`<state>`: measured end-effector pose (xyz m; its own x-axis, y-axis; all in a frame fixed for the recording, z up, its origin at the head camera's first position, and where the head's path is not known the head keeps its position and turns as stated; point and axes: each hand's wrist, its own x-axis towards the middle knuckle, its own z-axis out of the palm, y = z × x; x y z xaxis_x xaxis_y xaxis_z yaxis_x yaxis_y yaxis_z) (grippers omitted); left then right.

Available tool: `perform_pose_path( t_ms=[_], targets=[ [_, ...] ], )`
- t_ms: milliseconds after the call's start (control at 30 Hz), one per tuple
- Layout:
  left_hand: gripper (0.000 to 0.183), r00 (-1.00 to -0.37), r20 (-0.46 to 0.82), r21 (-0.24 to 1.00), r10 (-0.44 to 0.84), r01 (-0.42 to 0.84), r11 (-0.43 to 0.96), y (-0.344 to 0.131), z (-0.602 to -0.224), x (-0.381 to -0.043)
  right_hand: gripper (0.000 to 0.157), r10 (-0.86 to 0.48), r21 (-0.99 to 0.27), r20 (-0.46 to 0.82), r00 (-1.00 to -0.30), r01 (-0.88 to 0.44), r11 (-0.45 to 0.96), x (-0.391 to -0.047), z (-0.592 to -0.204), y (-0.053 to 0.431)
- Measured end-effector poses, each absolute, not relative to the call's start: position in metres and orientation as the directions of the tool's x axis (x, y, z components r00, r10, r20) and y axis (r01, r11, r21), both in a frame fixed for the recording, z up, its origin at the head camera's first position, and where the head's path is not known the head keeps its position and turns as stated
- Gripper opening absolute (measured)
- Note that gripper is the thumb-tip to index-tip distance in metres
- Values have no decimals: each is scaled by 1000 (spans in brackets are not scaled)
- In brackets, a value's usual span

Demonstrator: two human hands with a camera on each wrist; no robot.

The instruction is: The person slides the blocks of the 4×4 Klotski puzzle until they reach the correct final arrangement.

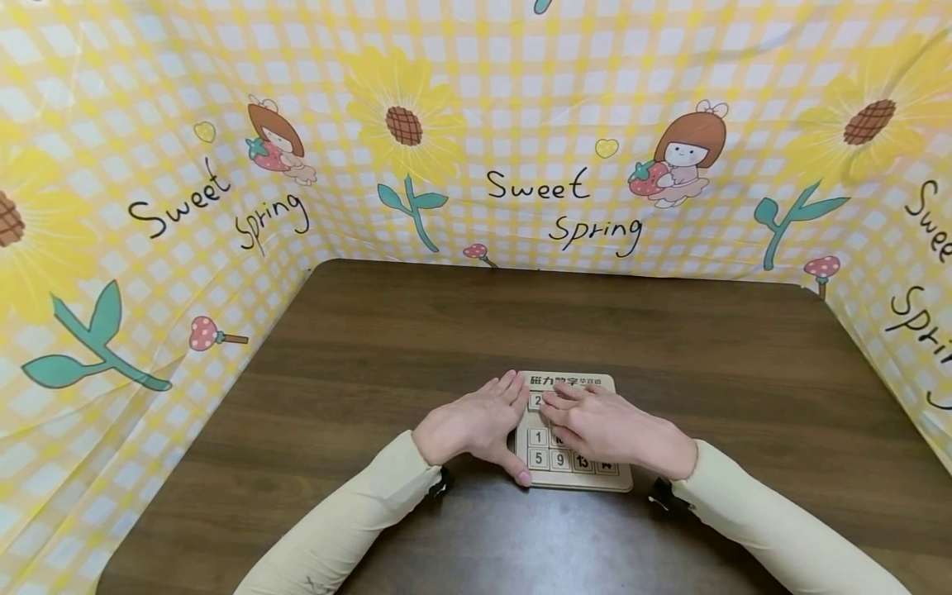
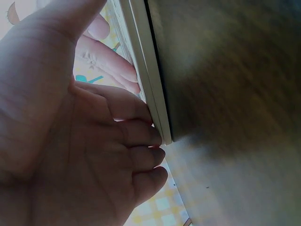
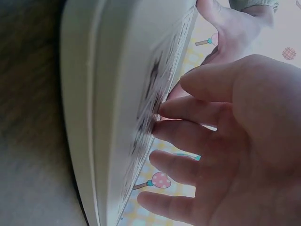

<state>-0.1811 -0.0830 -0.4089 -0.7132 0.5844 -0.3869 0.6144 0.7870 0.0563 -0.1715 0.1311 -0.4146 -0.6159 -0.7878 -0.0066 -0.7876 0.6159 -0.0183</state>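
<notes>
A pale wooden number sliding puzzle (image 1: 580,481) lies flat on the brown table, with printed characters along its top edge. Number tiles 1, 5 and 9 show in its lower left, and a tile marked 2 (image 1: 535,402) near the top left. My left hand (image 1: 479,421) rests along the puzzle's left side, its fingers at the upper corner and thumb at the lower one. Over the tiles lies my right hand (image 1: 606,426), hiding several of them. In the right wrist view, the fingertips (image 3: 162,127) of its extended fingers touch the puzzle's face.
The dark wood table (image 1: 416,330) stretches out around the puzzle. A yellow checked cloth (image 1: 521,107) with flowers and lettering hangs along its back and sides. A dark wrist strap (image 1: 441,482) shows at the left sleeve, another (image 1: 665,494) at the right.
</notes>
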Motion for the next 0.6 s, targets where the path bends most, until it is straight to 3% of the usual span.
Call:
perform_pose_path(
  t_ms=[333, 600],
  targets=[
    [127, -710, -380, 67, 593, 618, 783, -83, -408, -180, 40, -819, 63, 82, -567, -818, 572, -160, -416, 133],
    [127, -714, -372, 58, 592, 619, 783, -84, -409, -179, 47, -843, 49, 1, -538, -842, 537, -133, -414, 136]
  ],
)
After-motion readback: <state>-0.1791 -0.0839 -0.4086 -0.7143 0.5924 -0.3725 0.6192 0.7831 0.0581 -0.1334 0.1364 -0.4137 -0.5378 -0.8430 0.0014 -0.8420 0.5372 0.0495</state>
